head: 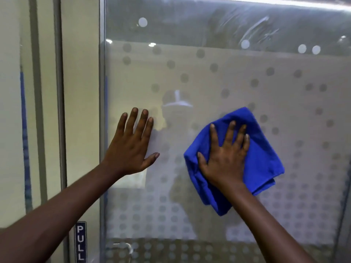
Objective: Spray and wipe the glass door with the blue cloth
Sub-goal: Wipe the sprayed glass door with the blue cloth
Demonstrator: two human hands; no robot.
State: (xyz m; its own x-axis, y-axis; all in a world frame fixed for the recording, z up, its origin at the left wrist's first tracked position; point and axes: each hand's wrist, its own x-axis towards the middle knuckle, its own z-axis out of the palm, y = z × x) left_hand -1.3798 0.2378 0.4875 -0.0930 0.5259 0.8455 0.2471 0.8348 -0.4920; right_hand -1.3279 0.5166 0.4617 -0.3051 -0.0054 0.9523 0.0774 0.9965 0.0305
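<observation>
The glass door (218,76) fills most of the head view; it has a frosted band covered with grey dots and smeared streaks near the top. A folded blue cloth (264,149) lies flat against the glass at centre right. My right hand (225,156) presses on the cloth with fingers spread. My left hand (131,145) rests flat on the bare glass to the left of the cloth, fingers apart, holding nothing. No spray bottle is in view.
The door's metal edge (102,111) runs vertically at left, with a dark "PULL" label (80,242) beside it low down. Cream wall panels with grey strips (58,92) stand further left. A handle (125,246) shows faintly at the bottom.
</observation>
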